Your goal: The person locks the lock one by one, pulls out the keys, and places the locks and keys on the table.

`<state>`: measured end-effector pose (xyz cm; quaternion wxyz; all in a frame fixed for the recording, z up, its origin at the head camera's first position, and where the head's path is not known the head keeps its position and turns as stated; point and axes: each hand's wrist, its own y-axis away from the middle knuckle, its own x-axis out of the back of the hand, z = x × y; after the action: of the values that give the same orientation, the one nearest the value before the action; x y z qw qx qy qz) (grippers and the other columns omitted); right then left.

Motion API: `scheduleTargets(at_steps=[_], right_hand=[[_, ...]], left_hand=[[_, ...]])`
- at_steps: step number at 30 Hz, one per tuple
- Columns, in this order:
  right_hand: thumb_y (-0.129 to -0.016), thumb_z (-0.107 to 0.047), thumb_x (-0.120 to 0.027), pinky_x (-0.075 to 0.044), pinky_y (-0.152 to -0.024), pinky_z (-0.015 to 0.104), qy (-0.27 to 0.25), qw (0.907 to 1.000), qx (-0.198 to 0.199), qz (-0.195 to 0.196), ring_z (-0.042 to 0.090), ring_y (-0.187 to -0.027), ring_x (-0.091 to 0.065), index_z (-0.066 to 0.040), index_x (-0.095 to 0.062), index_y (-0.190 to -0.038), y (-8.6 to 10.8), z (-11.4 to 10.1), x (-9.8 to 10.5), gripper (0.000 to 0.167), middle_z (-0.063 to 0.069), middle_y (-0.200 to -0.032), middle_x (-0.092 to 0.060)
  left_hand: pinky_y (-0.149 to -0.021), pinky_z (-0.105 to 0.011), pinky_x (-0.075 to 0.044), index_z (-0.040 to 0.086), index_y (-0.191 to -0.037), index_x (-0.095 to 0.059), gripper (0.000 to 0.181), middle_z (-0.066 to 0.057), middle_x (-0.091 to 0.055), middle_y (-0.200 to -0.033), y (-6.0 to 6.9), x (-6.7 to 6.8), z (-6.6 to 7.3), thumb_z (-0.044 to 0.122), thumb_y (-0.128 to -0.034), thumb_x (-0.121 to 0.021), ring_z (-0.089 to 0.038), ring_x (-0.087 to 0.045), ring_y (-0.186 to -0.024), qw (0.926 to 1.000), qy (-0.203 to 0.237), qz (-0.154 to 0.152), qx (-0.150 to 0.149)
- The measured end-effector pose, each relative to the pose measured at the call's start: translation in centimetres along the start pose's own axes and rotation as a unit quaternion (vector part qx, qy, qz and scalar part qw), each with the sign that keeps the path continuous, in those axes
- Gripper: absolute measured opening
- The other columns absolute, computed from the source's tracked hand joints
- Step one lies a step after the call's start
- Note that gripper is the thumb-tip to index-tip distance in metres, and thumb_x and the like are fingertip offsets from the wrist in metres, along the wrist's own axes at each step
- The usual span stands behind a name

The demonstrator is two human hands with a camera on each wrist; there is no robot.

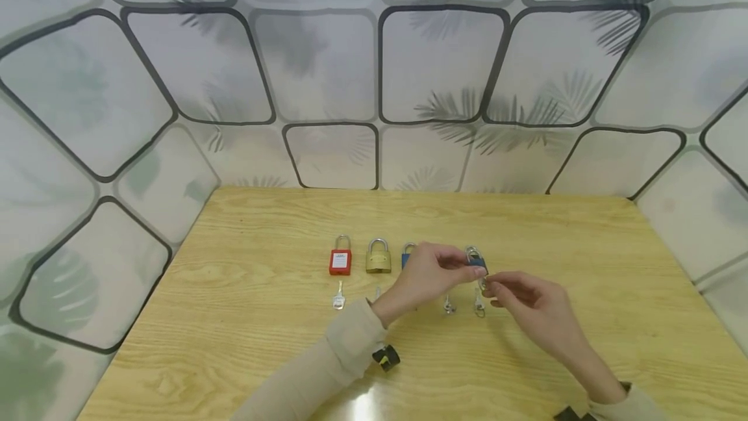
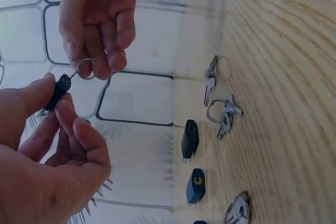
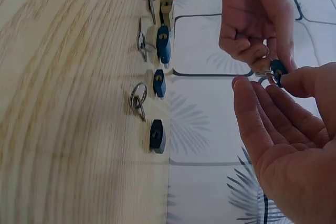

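My left hand (image 1: 426, 278) pinches a small dark blue padlock (image 2: 59, 92) between thumb and fingers above the table. A key (image 2: 74, 74) on a metal ring (image 2: 87, 69) sticks into the bottom of this padlock. Thumb and fingers of my right hand (image 1: 537, 307) pinch the key at its ring end. On the table behind stand a red padlock (image 1: 340, 262), a brass padlock (image 1: 378, 261), a blue padlock (image 3: 164, 44), a smaller blue padlock (image 3: 159, 83) and a black padlock (image 3: 157, 136). My left hand hides part of this row in the head view.
Keys lie in front of the padlocks: a single key (image 1: 339, 297) by the red one, ringed keys (image 1: 448, 305) and another ringed set (image 1: 479, 304) below my hands. The wooden table (image 1: 234, 317) meets a patterned cloth wall (image 1: 333, 154) at the back.
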<state>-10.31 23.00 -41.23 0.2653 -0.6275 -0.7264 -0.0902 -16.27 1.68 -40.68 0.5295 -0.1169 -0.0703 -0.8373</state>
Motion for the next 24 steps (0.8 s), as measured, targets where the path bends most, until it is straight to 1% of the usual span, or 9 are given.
scheduleTargets(at_steps=[3, 5, 9, 12, 16, 20, 24], right_hand=[[-0.103, -0.009, -0.060, -0.064, -0.075, 0.032, -0.015, 0.9998, -0.011, -0.005, 0.011, -0.087, -0.076, 0.002, -0.070, -0.115, -0.1, 0.0, -0.3, 0.019, 0.018, -0.104, -0.077], [-0.103, -0.009, -0.061, -0.064, -0.075, 0.032, -0.023, 0.9996, -0.016, -0.005, 0.012, -0.086, -0.076, 0.002, -0.070, -0.114, -0.1, -0.1, -0.5, 0.019, 0.018, -0.104, -0.077], [-0.103, -0.013, -0.062, -0.064, -0.074, 0.032, -0.032, 0.9991, -0.027, 0.003, 0.013, -0.085, -0.077, 0.001, -0.071, -0.113, -0.3, -0.3, -0.9, 0.019, 0.017, -0.102, -0.078], [-0.103, -0.016, -0.062, -0.064, -0.074, 0.033, -0.046, 0.9980, -0.043, 0.010, 0.014, -0.084, -0.077, 0.002, -0.071, -0.113, -0.3, -0.4, -1.2, 0.022, 0.015, -0.099, -0.078], [-0.104, -0.016, -0.062, -0.064, -0.074, 0.034, -0.066, 0.9959, -0.061, 0.012, 0.016, -0.082, -0.077, 0.005, -0.070, -0.114, -0.2, -0.4, -1.5, 0.025, 0.016, -0.096, -0.078], [-0.104, -0.015, -0.061, -0.064, -0.073, 0.036, -0.075, 0.9948, -0.069, 0.007, 0.015, -0.079, -0.076, 0.008, -0.069, -0.115, -0.2, -0.3, -1.8, 0.027, 0.015, -0.092, -0.078], [-0.105, -0.013, -0.060, -0.064, -0.071, 0.035, -0.079, 0.9942, -0.072, 0.009, 0.013, -0.076, -0.075, 0.010, -0.069, -0.113, -0.2, -0.2, -2.0, 0.026, 0.012, -0.088, -0.078]], left_hand=[[-0.073, -0.021, -0.057, 0.021, -0.095, -0.080, 0.017, 0.012, -0.077, -0.088, 0.0, -0.1, 0.0, 0.037, -0.0903, -0.080, -0.003, -0.071, -0.079, 1.0000, 0.002, -0.001, -0.001], [-0.073, -0.021, -0.056, 0.020, -0.095, -0.080, 0.017, 0.011, -0.077, -0.088, 0.0, -0.2, 0.0, 0.037, -0.0904, -0.080, -0.003, -0.071, -0.079, 1.0000, 0.004, -0.002, 0.001], [-0.073, -0.021, -0.056, 0.020, -0.096, -0.080, 0.017, 0.010, -0.077, -0.089, 0.1, -0.2, 0.1, 0.036, -0.0910, -0.079, -0.002, -0.070, -0.079, 0.9999, 0.009, -0.004, -0.001], [-0.073, -0.021, -0.057, 0.020, -0.096, -0.081, 0.017, 0.011, -0.077, -0.089, 0.1, -0.3, 0.2, 0.036, -0.0914, -0.079, -0.002, -0.070, -0.080, 0.9999, 0.010, -0.003, -0.005], [-0.074, -0.021, -0.057, 0.020, -0.096, -0.081, 0.017, 0.011, -0.077, -0.089, 0.1, -0.3, 0.2, 0.036, -0.0916, -0.078, -0.001, -0.070, -0.080, 0.9999, 0.011, -0.002, -0.006], [-0.073, -0.021, -0.057, 0.018, -0.096, -0.081, 0.017, 0.009, -0.078, -0.090, 0.1, -0.4, 0.2, 0.035, -0.0919, -0.078, 0.000, -0.070, -0.080, 0.9998, 0.018, -0.003, -0.004], [-0.073, -0.020, -0.057, 0.017, -0.096, -0.081, 0.016, 0.007, -0.078, -0.090, 0.2, -0.5, 0.2, 0.033, -0.0919, -0.079, -0.003, -0.071, -0.081, 0.9996, 0.027, -0.005, -0.005]])
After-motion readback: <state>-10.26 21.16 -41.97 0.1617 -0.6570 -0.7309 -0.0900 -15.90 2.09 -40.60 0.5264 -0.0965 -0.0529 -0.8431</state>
